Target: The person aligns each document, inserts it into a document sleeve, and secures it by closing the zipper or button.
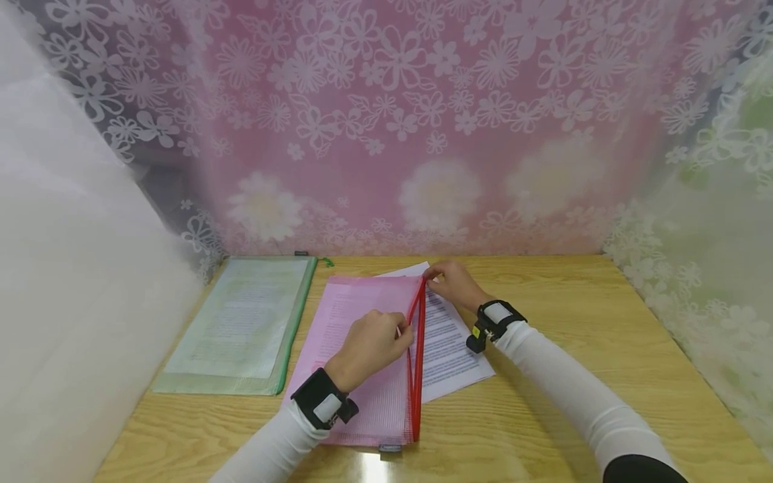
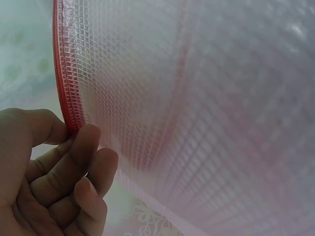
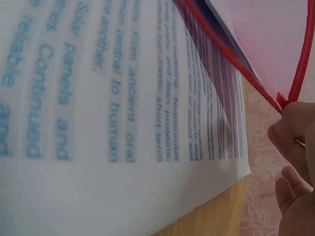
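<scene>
A pink mesh zipper pouch [image 1: 362, 295] with a red zipper edge [image 1: 418, 376] lies on the table, its zipped side parted. My left hand [image 1: 371, 345] pinches the upper layer's red edge midway along it; the left wrist view shows thumb and finger on that red strip [image 2: 60, 78]. At the far corner, my right hand [image 1: 455, 285] pinches the end of the zipper, where both red edges meet in the right wrist view. Partly beneath the pouch lies a printed sheet of paper [image 1: 449, 349]. More printed paper shows faintly through the pink mesh.
To the left, a green mesh zipper pouch [image 1: 241, 315] with printed paper inside lies flat on the wooden table [image 1: 543, 429]. A flowered curtain [image 1: 410, 134] hangs behind the table, and pale sheeting [image 1: 78, 235] rises along the left side.
</scene>
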The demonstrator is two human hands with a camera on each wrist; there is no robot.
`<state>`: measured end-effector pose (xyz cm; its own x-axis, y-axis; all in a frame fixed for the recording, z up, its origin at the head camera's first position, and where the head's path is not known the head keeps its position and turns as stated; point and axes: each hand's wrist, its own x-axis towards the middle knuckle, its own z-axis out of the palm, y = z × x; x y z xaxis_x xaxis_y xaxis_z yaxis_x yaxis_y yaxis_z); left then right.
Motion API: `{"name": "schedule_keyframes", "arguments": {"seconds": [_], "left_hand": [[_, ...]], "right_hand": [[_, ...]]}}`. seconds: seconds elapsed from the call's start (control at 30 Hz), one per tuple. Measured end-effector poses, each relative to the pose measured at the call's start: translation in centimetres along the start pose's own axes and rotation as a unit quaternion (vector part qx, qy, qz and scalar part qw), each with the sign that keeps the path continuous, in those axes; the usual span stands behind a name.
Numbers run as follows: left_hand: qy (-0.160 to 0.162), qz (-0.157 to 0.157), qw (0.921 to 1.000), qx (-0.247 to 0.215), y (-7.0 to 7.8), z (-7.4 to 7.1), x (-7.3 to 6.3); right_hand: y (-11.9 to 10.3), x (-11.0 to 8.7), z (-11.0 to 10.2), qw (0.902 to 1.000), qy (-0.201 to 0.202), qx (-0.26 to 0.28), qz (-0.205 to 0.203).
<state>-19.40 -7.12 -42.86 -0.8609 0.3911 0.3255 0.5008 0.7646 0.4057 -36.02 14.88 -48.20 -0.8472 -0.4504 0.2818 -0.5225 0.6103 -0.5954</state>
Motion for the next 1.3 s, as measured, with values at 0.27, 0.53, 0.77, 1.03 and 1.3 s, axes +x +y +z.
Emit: {"name": "schedule_keyframes", "arguments": {"seconds": [0.27, 0.53, 0.77, 1.03, 1.3], "left_hand": [[0.0, -0.001, 1.0, 0.005, 0.1, 0.0, 0.0], [-0.008, 0.0, 0.9993, 0.035, -0.3, -0.4, -0.1], [0.013, -0.009, 0.9988, 0.047, -1.2, -2.3, -0.1], [0.036, -0.002, 0.9974, 0.062, -2.1, -3.0, 0.1], [0.028, -0.019, 0.9981, 0.052, -2.5, -3.1, 1.4]], "right_hand": [[-0.5, 0.2, -0.1, 0.9996, 0.022, -0.02, -0.006], [-1.2, -0.1, -0.2, 0.9992, 0.01, -0.037, 0.005], [-1.3, -0.5, -0.3, 0.9987, 0.008, -0.048, 0.014], [-1.2, -0.9, -0.3, 0.9988, 0.023, -0.044, 0.0], [-1.3, -1.0, -0.1, 0.9986, 0.023, -0.047, -0.001]]}}
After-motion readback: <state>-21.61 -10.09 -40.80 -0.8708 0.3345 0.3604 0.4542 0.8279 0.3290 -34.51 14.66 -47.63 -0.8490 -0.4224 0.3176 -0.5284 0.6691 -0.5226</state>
